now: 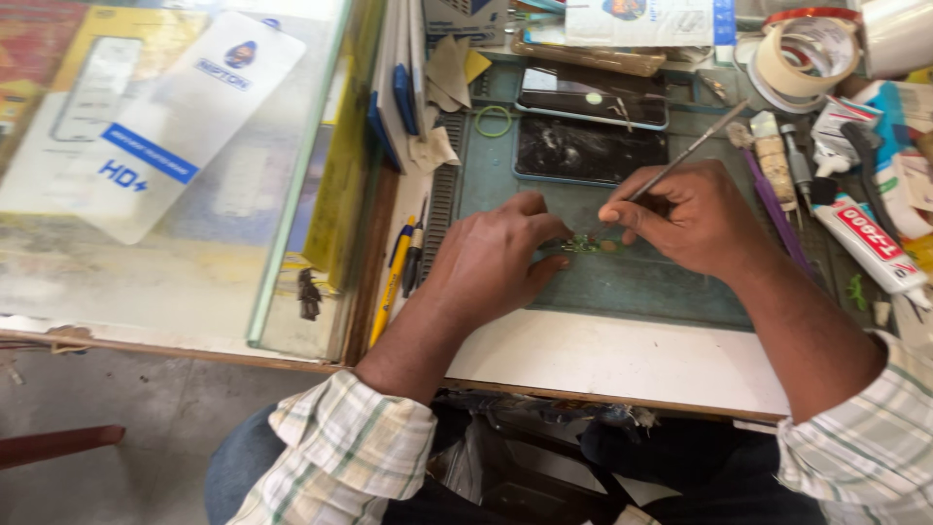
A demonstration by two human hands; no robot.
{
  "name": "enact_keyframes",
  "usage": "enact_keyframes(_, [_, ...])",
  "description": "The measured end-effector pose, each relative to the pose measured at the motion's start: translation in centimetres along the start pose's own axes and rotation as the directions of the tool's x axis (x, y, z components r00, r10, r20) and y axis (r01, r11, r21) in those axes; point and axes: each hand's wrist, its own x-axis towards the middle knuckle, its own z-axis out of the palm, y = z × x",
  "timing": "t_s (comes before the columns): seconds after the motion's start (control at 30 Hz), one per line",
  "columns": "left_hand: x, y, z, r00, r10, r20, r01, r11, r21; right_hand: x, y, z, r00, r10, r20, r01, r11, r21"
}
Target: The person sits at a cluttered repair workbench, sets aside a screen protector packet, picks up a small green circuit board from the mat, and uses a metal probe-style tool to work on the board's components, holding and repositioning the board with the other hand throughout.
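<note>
Left hand (491, 258) presses its fingertips together onto the small green circuit board (586, 244), mid-mat on the green work mat (632, 282). Right hand (685, 219) pinches thin metal tweezers (692, 148), tips at the board. That board looks light, stiff and fragile: best held by its edges. Two phones (591, 122) lie along the mat's far edge.

Bright, even daylight fills the view, strongest at the upper left, where the glass counter top (175, 194) is washed pale by glare and reflections. The bench (622, 365) is clearly lit, with only soft, short shadows under the hands. Slight motion blur softens details; the edges bend a little, and the floor (117, 418) looks dimmer.
</note>
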Motion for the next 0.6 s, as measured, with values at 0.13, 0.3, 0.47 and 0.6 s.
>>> enact_keyframes(0.13, [-0.12,-0.12,-0.01,1.000,-0.003,-0.012,0.003,1.000,-0.014,-0.04,0.03,-0.20,1.000,-0.024,-0.019,0.024,1.000,-0.019])
enact_keyframes(0.3, [-0.17,-0.16,0.11,1.000,0.011,-0.020,-0.011,1.000,-0.014,-0.13,-0.06,-0.18,1.000,0.009,-0.003,-0.010,0.999,-0.051])
enact_keyframes(0.47, [-0.09,-0.03,0.35,1.000,0.009,-0.002,-0.009,1.000,-0.001,-0.37,0.12,-0.67,0.999,-0.048,-0.012,0.047,0.996,-0.079])
enact_keyframes(0.6, [0.01,0.21,0.41,1.000,-0.002,0.011,0.002,1.000,0.007,-0.62,0.11,-0.84,0.999,-0.038,-0.030,0.037,0.999,-0.020])
